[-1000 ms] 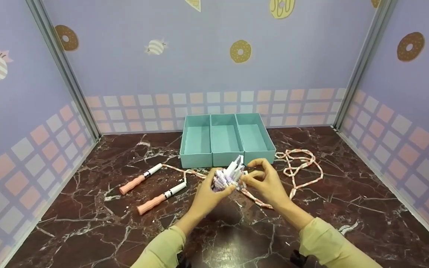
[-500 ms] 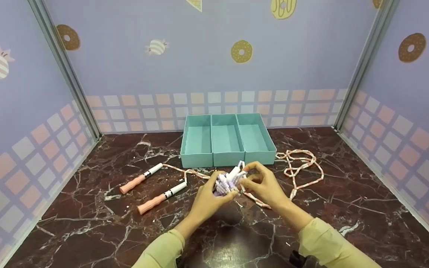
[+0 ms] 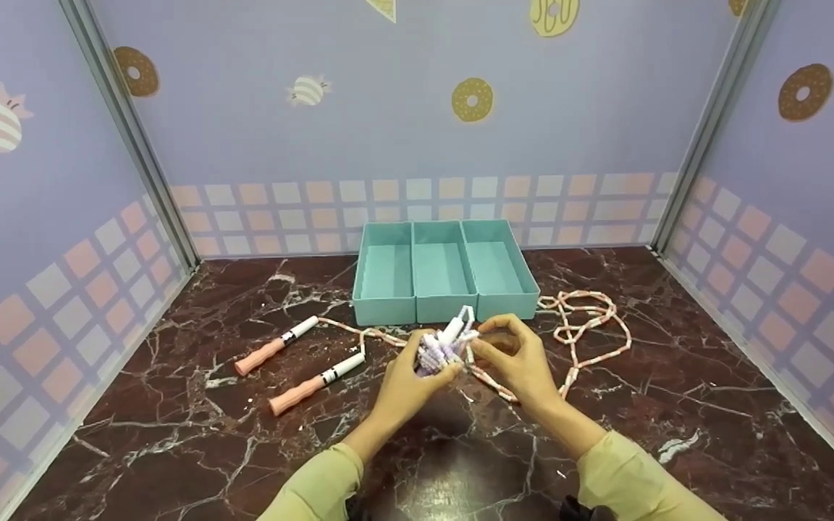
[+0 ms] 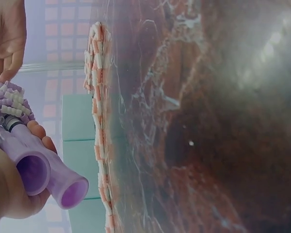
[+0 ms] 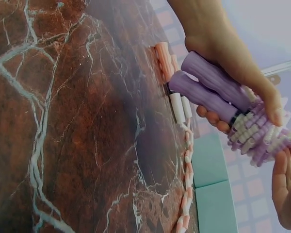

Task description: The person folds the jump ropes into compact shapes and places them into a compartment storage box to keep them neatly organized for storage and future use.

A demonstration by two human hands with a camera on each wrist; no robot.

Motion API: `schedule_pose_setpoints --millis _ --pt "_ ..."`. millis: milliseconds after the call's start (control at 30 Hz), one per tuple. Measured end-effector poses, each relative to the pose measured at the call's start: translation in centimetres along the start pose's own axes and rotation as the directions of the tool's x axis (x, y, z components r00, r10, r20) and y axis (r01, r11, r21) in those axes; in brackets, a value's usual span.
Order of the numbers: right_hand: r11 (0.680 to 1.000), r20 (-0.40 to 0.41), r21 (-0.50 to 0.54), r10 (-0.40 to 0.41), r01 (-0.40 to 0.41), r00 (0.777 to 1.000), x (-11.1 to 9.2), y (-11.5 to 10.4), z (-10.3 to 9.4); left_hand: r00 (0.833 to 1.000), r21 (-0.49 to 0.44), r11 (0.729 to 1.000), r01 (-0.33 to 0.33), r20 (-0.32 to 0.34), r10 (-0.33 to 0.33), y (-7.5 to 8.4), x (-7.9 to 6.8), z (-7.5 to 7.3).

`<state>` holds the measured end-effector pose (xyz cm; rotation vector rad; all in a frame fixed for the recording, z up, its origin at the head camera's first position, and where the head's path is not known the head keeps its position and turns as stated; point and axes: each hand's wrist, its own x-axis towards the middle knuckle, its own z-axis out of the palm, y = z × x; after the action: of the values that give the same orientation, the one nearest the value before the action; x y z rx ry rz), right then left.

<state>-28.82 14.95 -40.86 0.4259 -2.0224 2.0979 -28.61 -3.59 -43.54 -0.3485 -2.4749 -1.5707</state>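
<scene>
My left hand (image 3: 400, 387) grips a bundled jump rope (image 3: 440, 354) with purple and white beads, held up over the table in front of the box. Its two purple handles (image 5: 203, 94) lie side by side in my left palm, their open hollow ends (image 4: 73, 193) facing out in the left wrist view. The beaded cord (image 5: 262, 136) is gathered around the handle tops, and a small loop (image 3: 467, 312) sticks up from it. My right hand (image 3: 525, 362) is at the bundle's right side, thumb and forefinger pinching a strand of the beads.
A teal box (image 3: 385, 310) with three compartments stands behind my hands. An orange-and-white beaded jump rope (image 3: 598, 357) lies loose on the dark marbled table (image 3: 243, 463), its orange handles (image 3: 295, 396) on the left. Patterned walls (image 3: 388, 145) enclose the back and sides.
My right hand dipped toward the bundle, then drew slightly back up and out with the strand. The upright loop shifted a little. My left hand stays nearly still.
</scene>
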Motion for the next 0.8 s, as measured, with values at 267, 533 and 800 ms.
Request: schedule_pose_setpoints --millis 267,533,800 --pt "0.999 0.098 -0.034 -0.03 0.034 0.995 -0.6 0.6 -0.3 0.999 -0.049 0.998 0.034 0.017 -0.033 -0.4 0.2 0.0" --pt "0.992 0.112 -0.081 -0.083 0.093 0.99 -0.9 0.9 0.0 0.999 -0.062 0.997 0.047 0.028 -0.046 -0.6 0.0 0.1" --pt "0.977 0.002 -0.149 -0.156 0.154 0.988 -1.1 1.7 0.2 0.998 -0.047 0.998 0.048 0.03 -0.047 -0.4 -0.3 0.3"
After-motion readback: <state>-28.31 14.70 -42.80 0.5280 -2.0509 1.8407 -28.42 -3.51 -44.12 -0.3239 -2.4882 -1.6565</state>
